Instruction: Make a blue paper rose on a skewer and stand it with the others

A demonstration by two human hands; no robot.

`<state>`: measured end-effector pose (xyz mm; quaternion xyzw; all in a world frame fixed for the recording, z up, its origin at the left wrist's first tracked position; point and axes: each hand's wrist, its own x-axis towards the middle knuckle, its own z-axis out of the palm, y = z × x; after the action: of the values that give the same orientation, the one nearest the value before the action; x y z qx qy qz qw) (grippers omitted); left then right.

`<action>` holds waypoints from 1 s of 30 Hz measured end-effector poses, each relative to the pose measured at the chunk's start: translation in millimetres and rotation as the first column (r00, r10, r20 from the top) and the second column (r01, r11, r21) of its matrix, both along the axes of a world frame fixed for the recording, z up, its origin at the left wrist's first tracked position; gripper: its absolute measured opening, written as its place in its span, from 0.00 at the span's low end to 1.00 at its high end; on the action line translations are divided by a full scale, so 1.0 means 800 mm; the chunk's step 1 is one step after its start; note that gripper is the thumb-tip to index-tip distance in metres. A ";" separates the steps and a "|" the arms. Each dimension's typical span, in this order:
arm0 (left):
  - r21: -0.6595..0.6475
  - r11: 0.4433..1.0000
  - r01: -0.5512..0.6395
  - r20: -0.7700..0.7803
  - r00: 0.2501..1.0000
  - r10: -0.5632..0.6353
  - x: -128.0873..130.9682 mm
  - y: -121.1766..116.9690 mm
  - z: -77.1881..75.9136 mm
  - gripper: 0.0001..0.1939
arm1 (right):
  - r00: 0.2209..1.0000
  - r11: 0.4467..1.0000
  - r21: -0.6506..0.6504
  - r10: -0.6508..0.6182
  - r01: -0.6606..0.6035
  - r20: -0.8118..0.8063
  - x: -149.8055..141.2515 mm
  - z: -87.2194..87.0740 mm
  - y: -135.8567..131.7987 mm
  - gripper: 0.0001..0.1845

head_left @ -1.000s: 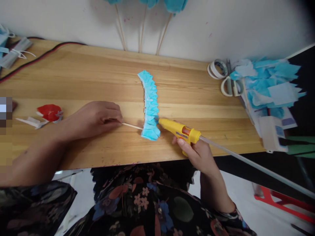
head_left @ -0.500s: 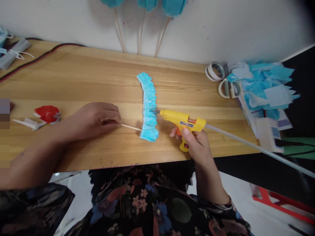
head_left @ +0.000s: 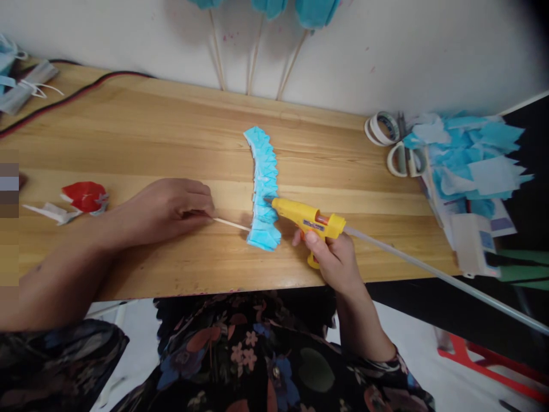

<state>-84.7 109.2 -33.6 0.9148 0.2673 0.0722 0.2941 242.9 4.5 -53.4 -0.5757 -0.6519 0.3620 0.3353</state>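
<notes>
A pleated blue strip (head_left: pixel 266 166), of paper or thin fabric, lies curved on the wooden table. My left hand (head_left: pixel 178 209) rests on the table, its fingers pinched on a thin wooden stick (head_left: pixel 231 224). The stick's far end meets the lower part of the strip. My right hand (head_left: pixel 332 252) is wrapped round the handle of a yellow glue gun (head_left: pixel 300 214). The gun's nozzle points left and is at the strip's lower half. A long, translucent glue stick (head_left: pixel 398 257) trails from its back end toward the right.
Several blue pieces (head_left: pixel 476 154) are heaped at the right, beside scissors (head_left: pixel 403 160) and tape rolls (head_left: pixel 381 129). A white box (head_left: pixel 474 246) stands by the right edge. At left lie a red wrapper (head_left: pixel 88 196) and a cable (head_left: pixel 86 90). Blue flowers on sticks (head_left: pixel 255 54) lean against the wall.
The glue gun has shifted slightly left and down along the strip, nozzle still on it. My left hand keeps its pinch on the stick. The whole view has drifted a little.
</notes>
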 end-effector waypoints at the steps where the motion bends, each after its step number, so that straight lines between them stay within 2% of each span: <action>1: -0.002 1.000 -0.002 -0.006 1.000 0.002 0.000 0.000 -0.001 0.14 | 1.000 1.000 0.004 0.002 -0.002 0.002 0.000 0.000 0.000 0.24; 7: 0.016 1.000 -0.012 0.050 0.999 0.011 0.000 0.001 -0.002 0.15 | 1.000 1.000 -0.001 -0.003 0.003 0.023 -0.001 -0.001 0.000 0.22; 12: -0.009 1.000 -0.022 -0.014 1.000 0.022 0.003 -0.001 0.004 0.15 | 0.999 1.000 0.022 -0.002 0.001 0.041 -0.002 -0.001 0.001 0.20; 20: -0.008 1.000 -0.015 -0.023 1.000 0.015 0.002 -0.001 0.004 0.15 | 0.998 0.998 0.063 0.001 -0.005 0.066 -0.005 0.006 0.001 0.22; 30: -0.002 1.000 -0.006 0.002 1.000 0.006 0.000 -0.001 0.002 0.15 | 0.993 0.997 0.052 -0.062 0.057 0.099 0.010 0.010 -0.005 0.24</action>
<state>-84.6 108.6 -31.8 0.9136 0.2699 0.0737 0.2952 250.6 0.4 -45.4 -0.6039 -0.6594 0.3062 0.3266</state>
